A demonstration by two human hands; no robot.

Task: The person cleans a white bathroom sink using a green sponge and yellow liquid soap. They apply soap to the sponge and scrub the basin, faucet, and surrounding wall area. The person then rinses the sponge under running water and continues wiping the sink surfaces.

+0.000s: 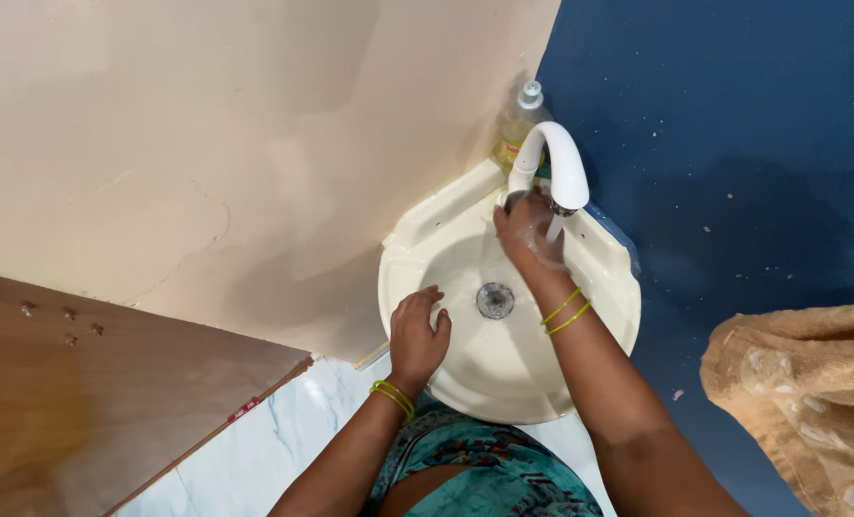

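Rinsing step: my right hand (pixel 530 230), fingers loosely open and gripping nothing, sits under the white tap (pixel 553 163); my left hand (pixel 417 335) rests open inside the basin (pixel 417 251). Next I judge both hands should meet under the stream.

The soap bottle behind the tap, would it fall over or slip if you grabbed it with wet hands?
The soap bottle is tall and narrow and stands on the sink's thin corner ledge, so a nudge could probably tip it. It looks like clear plastic, so likely light and not breakable. The right hand is under running water, so the bottle may feel slippery.
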